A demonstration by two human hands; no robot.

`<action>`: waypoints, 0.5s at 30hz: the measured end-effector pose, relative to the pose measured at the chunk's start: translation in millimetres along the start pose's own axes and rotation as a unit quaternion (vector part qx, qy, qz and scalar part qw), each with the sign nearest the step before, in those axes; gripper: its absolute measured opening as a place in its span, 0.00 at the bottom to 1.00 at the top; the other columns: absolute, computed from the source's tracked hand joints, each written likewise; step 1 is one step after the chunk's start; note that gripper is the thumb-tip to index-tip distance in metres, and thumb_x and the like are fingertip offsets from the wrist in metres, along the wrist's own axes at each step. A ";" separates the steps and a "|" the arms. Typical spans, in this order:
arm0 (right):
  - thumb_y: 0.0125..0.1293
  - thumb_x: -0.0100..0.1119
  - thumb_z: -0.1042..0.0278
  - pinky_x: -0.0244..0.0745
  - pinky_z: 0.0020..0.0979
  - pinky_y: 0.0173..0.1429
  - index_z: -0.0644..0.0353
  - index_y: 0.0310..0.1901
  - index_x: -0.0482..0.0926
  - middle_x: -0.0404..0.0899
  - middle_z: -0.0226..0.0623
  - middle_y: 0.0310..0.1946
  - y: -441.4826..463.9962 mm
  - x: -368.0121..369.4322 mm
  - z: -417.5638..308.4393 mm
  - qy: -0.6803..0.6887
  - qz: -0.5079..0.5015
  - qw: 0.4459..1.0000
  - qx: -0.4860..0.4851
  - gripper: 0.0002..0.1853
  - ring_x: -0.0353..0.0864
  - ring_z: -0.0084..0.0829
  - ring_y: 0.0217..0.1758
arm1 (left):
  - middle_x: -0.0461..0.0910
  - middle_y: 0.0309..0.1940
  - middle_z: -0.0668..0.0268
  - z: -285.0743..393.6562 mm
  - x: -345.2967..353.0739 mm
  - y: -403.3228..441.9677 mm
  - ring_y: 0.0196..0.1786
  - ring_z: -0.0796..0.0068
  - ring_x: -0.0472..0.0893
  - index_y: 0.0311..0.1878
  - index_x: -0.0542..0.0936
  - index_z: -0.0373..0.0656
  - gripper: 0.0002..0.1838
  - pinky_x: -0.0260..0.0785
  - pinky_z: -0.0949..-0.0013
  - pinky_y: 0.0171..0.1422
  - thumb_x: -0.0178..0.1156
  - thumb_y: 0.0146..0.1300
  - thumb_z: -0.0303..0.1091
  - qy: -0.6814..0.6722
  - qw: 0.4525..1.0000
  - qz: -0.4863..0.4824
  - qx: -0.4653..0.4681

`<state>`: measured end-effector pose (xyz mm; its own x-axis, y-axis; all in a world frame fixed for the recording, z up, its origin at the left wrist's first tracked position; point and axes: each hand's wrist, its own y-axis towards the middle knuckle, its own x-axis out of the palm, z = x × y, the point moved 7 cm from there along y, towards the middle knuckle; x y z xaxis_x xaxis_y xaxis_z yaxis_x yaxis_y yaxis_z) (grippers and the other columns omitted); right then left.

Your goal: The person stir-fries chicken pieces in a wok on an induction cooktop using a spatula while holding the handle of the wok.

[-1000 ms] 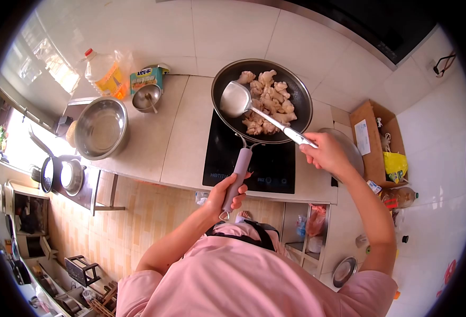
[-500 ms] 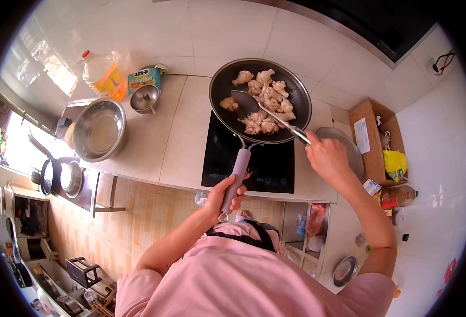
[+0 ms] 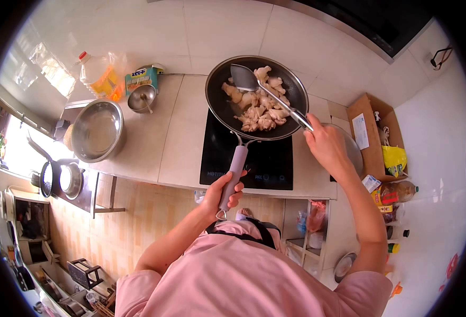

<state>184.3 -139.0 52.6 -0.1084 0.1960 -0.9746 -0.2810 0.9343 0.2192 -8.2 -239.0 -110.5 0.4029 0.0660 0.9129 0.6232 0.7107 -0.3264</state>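
Note:
My left hand (image 3: pixel 223 193) is wrapped round the mauve handle of a dark frying pan (image 3: pixel 217 108), which sits over the black induction cooktop (image 3: pixel 246 164). In the pan lie several pale chicken pieces (image 3: pixel 262 108), gathered from the middle toward the right. My right hand (image 3: pixel 325 142) grips the metal handle of a spatula (image 3: pixel 245 78) from the pan's right side. The spatula's dark, broad blade is at the upper left of the pan, at the edge of the chicken. Its tip reaches close to the far rim.
Left on the counter stand a large steel bowl (image 3: pixel 98 132), a small metal bowl (image 3: pixel 142 99), a teal box (image 3: pixel 141 77) and an oil bottle (image 3: pixel 98 74). To the right are a round metal lid (image 3: pixel 352 150), a cardboard box (image 3: pixel 360 134) and a lying bottle (image 3: pixel 399 193).
The spatula blade has moved up toward the pan's far rim. A chicken piece that lay apart at the left is now up against the others. My left hand keeps its hold.

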 end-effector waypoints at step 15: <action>0.60 0.55 0.69 0.66 0.31 0.23 0.64 0.42 0.76 0.75 0.40 0.17 -37.1 -3.1 24.2 0.250 -0.227 0.937 0.090 0.10 0.73 0.32 0.16 | 0.65 0.25 0.70 1.3 1.1 0.0 0.19 0.83 0.63 0.62 0.63 0.40 0.24 0.57 0.82 0.16 0.42 0.70 0.47 0.005 1.000 0.005 -0.001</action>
<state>218.1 -167.1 46.4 -0.4623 -0.3548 -0.8126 -0.2457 0.9318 -0.2671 -8.6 -238.0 -109.2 0.4166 0.0657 0.9067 0.6207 0.7081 -0.3365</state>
